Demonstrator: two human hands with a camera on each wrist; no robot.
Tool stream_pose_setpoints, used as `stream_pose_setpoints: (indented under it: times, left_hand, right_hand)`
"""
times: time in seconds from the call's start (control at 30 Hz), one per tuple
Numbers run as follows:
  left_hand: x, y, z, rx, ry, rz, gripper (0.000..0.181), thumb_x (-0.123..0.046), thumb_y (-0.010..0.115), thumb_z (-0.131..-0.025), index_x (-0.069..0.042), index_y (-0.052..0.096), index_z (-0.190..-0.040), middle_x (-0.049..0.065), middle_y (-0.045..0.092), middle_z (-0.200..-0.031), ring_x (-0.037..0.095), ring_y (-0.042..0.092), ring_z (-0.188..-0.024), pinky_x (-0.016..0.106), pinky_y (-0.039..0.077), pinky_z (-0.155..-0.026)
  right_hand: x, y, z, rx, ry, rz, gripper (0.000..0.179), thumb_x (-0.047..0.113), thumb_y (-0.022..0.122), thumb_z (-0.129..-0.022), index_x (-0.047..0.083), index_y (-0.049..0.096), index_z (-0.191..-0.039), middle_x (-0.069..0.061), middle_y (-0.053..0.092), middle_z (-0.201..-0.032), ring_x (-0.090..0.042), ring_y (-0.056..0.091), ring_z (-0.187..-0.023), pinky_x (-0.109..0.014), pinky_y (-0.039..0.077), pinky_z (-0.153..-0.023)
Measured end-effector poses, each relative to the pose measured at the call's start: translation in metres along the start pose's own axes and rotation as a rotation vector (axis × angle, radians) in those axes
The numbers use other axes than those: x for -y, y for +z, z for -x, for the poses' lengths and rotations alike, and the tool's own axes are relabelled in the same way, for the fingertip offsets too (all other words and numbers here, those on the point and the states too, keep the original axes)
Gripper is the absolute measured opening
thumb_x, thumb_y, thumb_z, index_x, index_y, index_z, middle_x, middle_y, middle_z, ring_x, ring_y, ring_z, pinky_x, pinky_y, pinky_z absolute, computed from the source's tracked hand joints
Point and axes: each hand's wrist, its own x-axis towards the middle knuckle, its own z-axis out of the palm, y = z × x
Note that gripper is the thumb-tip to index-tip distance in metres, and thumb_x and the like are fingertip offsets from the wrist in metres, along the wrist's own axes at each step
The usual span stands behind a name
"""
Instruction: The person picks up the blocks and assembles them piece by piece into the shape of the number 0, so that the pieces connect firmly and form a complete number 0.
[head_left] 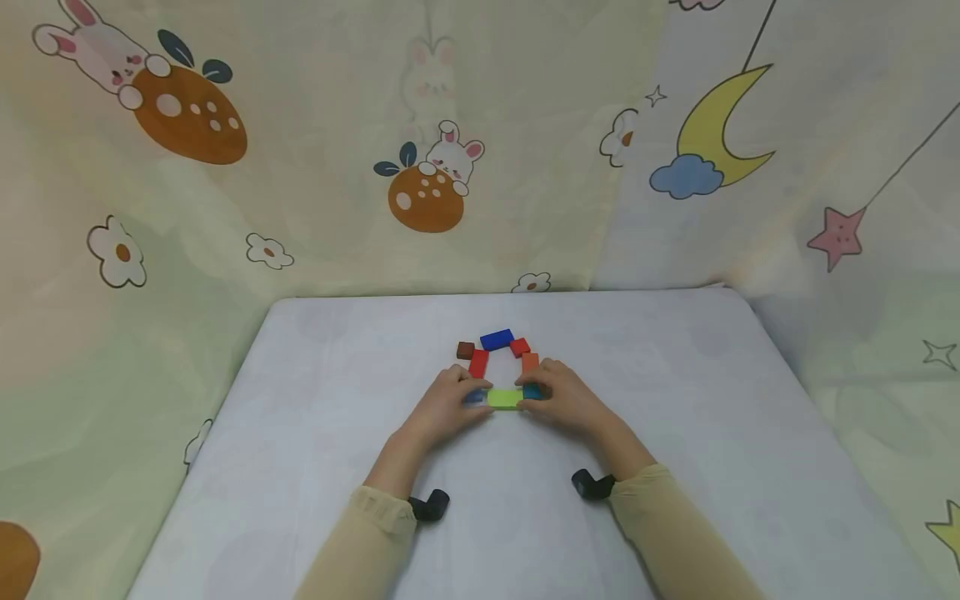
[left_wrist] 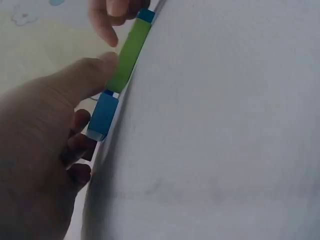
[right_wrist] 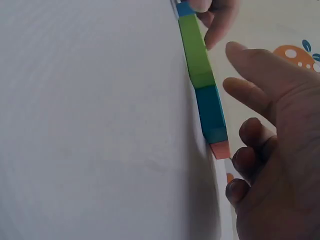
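A light green block [head_left: 505, 400] lies between my hands, in line with a blue block [left_wrist: 103, 116] on the left and a teal block [right_wrist: 212, 111] on the right. My left hand [head_left: 442, 406] rests around the blue block, thumb straight and its tip at the green block's left end; the index fingertip is hidden in the left wrist view. Beside the teal block is my right hand [head_left: 566, 402], fingers loosely bent. In the right wrist view, a gap separates its thumb from the blocks.
Behind the row, a red block [head_left: 478, 363], brown cube [head_left: 466, 351], dark blue block [head_left: 497, 340], red cube [head_left: 520, 347] and orange block [head_left: 530, 362] complete a rough ring. All lie on a white-covered table [head_left: 337, 358] before a patterned cloth backdrop [head_left: 315, 167].
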Motion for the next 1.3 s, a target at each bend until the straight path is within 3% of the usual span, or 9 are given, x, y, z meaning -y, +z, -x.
stream_pose_setpoints:
  times: [0.23, 0.63, 0.87, 1.0, 1.3]
  left_hand:
    - [0.004, 0.006, 0.0, -0.027, 0.02, -0.005, 0.038, -0.045, 0.073, -0.087, -0.033, 0.067, -0.123, -0.008, 0.048, -0.107, 0.009, 0.045, -0.095, 0.024, 0.045, -0.079]
    - [0.004, 0.004, 0.0, -0.051, 0.055, -0.014, 0.037, -0.045, 0.074, -0.087, -0.032, 0.068, -0.122, -0.007, 0.049, -0.106, 0.011, 0.044, -0.096, 0.023, 0.044, -0.077]
    - [-0.001, -0.003, 0.006, -0.06, 0.096, -0.024, 0.035, -0.042, 0.075, -0.086, -0.031, 0.069, -0.118, -0.007, 0.051, -0.108, 0.011, 0.046, -0.1, 0.026, 0.047, -0.082]
    - [-0.005, -0.007, 0.014, -0.021, 0.127, -0.023, 0.036, -0.041, 0.075, -0.086, -0.031, 0.068, -0.119, -0.009, 0.057, -0.113, 0.011, 0.052, -0.106, 0.03, 0.052, -0.09]
    - [-0.005, -0.001, 0.027, 0.086, 0.09, 0.024, 0.036, -0.045, 0.069, -0.09, -0.032, 0.065, -0.124, -0.015, 0.062, -0.113, 0.005, 0.054, -0.103, 0.031, 0.051, -0.095]
  right_hand:
    - [-0.003, 0.009, -0.001, 0.006, 0.036, 0.002, 0.028, 0.037, 0.077, -0.083, 0.036, 0.069, -0.11, 0.007, 0.053, -0.097, -0.014, 0.048, -0.092, -0.029, 0.045, -0.075]
    - [-0.002, 0.005, -0.004, -0.001, -0.007, 0.074, 0.027, 0.038, 0.077, -0.084, 0.033, 0.069, -0.109, 0.004, 0.05, -0.094, -0.015, 0.046, -0.093, -0.029, 0.042, -0.074]
    - [0.008, 0.001, 0.003, -0.022, -0.06, 0.139, 0.029, 0.037, 0.079, -0.082, 0.03, 0.069, -0.109, 0.008, 0.052, -0.101, -0.013, 0.045, -0.1, -0.031, 0.045, -0.082]
    - [0.015, -0.003, 0.015, -0.011, -0.106, 0.142, 0.029, 0.033, 0.081, -0.081, 0.029, 0.069, -0.107, 0.011, 0.055, -0.101, -0.012, 0.047, -0.099, -0.032, 0.047, -0.084]
    - [0.015, 0.001, 0.027, 0.081, -0.094, 0.079, 0.028, 0.032, 0.079, -0.083, 0.028, 0.068, -0.109, 0.016, 0.06, -0.101, -0.008, 0.049, -0.099, -0.032, 0.049, -0.089]
